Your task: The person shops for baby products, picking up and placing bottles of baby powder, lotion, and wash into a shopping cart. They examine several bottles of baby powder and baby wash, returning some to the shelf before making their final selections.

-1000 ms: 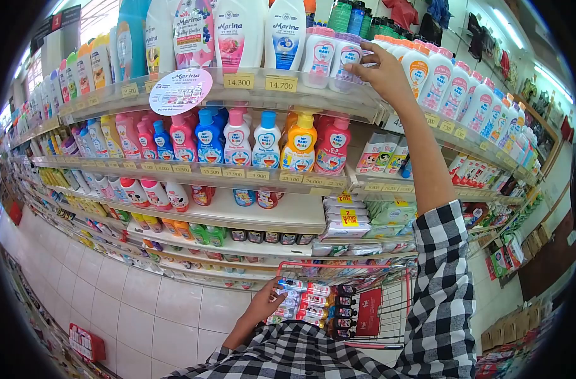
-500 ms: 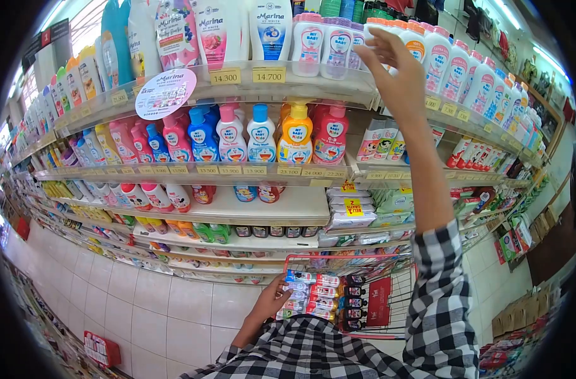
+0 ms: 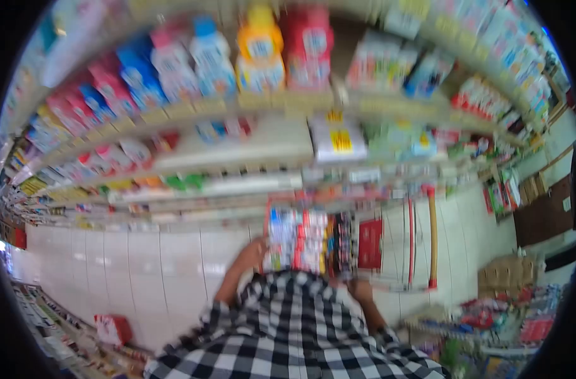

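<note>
Fingers of the left hand [image 3: 253, 249] rest against the near-left side of the red shopping cart [image 3: 389, 252], though motion blur hides whether they curl around its rim. Right hand [image 3: 362, 292] sits low at the cart's near edge, mostly behind the checked shirt [image 3: 288, 328]; its grip can't be told. Packets [image 3: 307, 240] stand upright inside, straight ahead of both hands. Beyond rise stocked shelves [image 3: 250, 148] over pale floor tiles [image 3: 149, 265]

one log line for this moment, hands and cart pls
view: motion-blurred | left hand: at the cart's left rim | right hand: low by cart, grip unclear | cart load: packaged goods | behind: stocked shelves
</note>
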Available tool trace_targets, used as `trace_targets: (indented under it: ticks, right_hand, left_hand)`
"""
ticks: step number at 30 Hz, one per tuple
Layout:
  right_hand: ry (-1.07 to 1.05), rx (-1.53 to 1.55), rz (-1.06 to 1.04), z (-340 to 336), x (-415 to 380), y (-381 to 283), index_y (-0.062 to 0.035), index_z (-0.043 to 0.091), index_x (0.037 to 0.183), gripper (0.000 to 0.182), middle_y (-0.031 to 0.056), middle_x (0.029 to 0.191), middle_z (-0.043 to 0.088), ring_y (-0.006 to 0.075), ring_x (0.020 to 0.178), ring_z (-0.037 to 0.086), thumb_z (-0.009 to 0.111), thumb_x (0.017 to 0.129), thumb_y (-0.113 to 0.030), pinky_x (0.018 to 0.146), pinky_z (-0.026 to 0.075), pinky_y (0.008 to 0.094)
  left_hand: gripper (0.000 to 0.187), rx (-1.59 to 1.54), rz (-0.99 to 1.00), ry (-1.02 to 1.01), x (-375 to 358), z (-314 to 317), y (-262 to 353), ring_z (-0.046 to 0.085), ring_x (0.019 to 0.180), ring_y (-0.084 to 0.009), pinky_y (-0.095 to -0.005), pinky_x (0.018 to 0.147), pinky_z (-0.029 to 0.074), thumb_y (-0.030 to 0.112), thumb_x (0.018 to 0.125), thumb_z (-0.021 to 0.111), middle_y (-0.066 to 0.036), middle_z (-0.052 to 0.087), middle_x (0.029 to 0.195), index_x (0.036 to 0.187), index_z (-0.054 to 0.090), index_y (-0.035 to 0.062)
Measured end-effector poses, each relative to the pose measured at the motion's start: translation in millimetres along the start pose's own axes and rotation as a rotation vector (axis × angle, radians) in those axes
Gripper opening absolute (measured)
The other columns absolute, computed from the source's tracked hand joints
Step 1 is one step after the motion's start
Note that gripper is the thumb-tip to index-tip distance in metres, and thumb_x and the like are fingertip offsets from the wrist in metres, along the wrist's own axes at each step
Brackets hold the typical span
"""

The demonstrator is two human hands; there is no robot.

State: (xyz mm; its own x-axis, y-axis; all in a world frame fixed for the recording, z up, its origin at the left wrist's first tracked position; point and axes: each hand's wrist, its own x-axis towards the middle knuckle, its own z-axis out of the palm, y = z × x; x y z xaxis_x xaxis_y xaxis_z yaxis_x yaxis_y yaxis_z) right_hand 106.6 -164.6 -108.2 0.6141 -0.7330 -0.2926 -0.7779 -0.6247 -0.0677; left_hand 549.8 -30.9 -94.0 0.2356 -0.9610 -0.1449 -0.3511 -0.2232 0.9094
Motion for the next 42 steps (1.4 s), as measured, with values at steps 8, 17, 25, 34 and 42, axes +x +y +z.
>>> trace_targets:
  ticks: [8, 17, 25, 34, 42]
  right_hand:
    - [-0.119, 0.195, 0.595, -61.1, 35.1, -16.2, -0.0127, 0.067, 0.099, 0.051, 0.0155, 0.096, 0.069, 0.0339, 0.09, 0.066, 0.059, 0.081, -0.059, 0.075, 0.051, 0.0459]
    - [-0.329, 0.096, 0.841, -52.6, 59.4, -28.7, -0.0134, 0.072, 0.091, 0.05, 0.0119, 0.087, 0.071, 0.0299, 0.088, 0.068, 0.06, 0.078, -0.061, 0.078, 0.051, 0.0416]
    - [-0.233, 0.071, 0.889, -53.7, 65.1, -34.4, -0.0157, 0.071, 0.086, 0.031, 0.0106, 0.079, 0.07, 0.0299, 0.075, 0.069, 0.063, 0.081, -0.046, 0.068, 0.053, 0.0407]
    - [-0.211, 0.052, 0.886, -53.7, 69.4, -40.9, -0.0151, 0.071, 0.086, 0.029, 0.0125, 0.072, 0.069, 0.0304, 0.069, 0.069, 0.063, 0.081, -0.043, 0.064, 0.053, 0.0408]
    - [-0.223, 0.052, 0.881, -52.0, 72.2, -43.6, -0.0153, 0.072, 0.086, 0.03, 0.0116, 0.071, 0.069, 0.0298, 0.069, 0.068, 0.063, 0.081, -0.043, 0.064, 0.053, 0.0405]
  left_hand:
    - [0.034, 0.079, -0.17, -0.169, 42.1, 15.5, -9.5, 0.063, 0.098, -0.0323, -0.0372, 0.085, 0.049, 0.02, 0.094, 0.05, -0.02, 0.062, 0.113, 0.123, 0.055, 0.0023]
    - [0.049, 0.084, -0.312, -0.523, 89.4, 132.2, -140.7, 0.055, 0.116, -0.0331, -0.0387, 0.096, 0.045, 0.032, 0.087, 0.059, -0.021, 0.057, 0.125, 0.126, 0.054, 0.0022]
    - [0.07, 0.555, -0.354, -0.195, 131.5, 170.6, -173.3, 0.035, 0.133, -0.0348, -0.0436, 0.105, 0.039, 0.006, 0.072, 0.063, -0.018, 0.035, 0.143, 0.138, 0.038, 0.005]
    - [0.059, 0.968, -0.423, -0.228, 144.2, 202.8, -181.7, 0.039, 0.129, -0.0317, -0.0474, 0.103, 0.036, 0.011, 0.079, 0.063, -0.014, 0.043, 0.133, 0.133, 0.042, 0.0087]
    - [0.051, 0.885, -0.473, -0.223, 133.8, 198.6, -184.9, 0.049, 0.118, -0.0307, -0.0464, 0.093, 0.045, 0.021, 0.074, 0.073, -0.014, 0.052, 0.119, 0.116, 0.049, 0.005]
